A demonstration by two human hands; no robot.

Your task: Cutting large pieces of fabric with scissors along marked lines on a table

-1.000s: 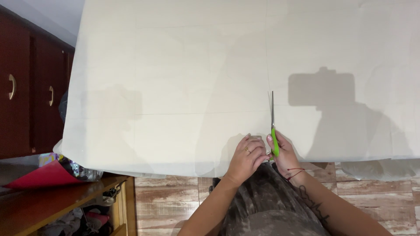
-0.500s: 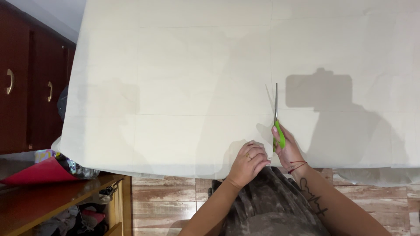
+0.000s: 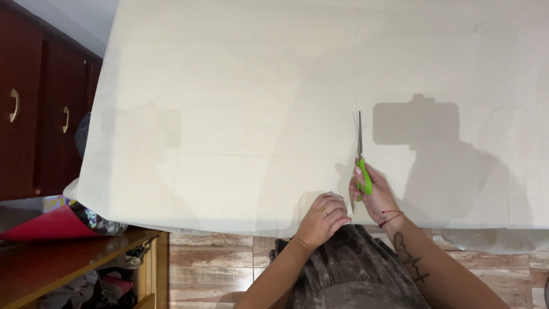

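Just below the middle of the frame, our right hand (image 3: 372, 194) is closed through the green handles of a pair of scissors (image 3: 361, 160), whose blades point straight up the picture along a faint vertical crease. We judge the blades follow that crease as a guide for a straight line; whether they are parted or closed at the tip we cannot tell, as they show only as one thin sliver.

Our left hand (image 3: 321, 220) lies just beside and slightly lower, fingers curled and pressing flat on the near edge of the sheet; it grips nothing. It seems set there to keep the material from sliding or lifting beside the blades.

The sheet (image 3: 229, 114) is a large pale cream spread, paper or thin fabric, covering nearly the whole upper frame. It lies flat, marked with a grid of soft fold lines, with wrinkles toward the right edge. Its near edge hangs a little over the table's front, above the wood-patterned floor (image 3: 211, 254).

At the left stand a dark red cabinet (image 3: 34, 114) with brass handles, and lower down a wooden shelf (image 3: 68, 266) with a red folder (image 3: 46, 224).
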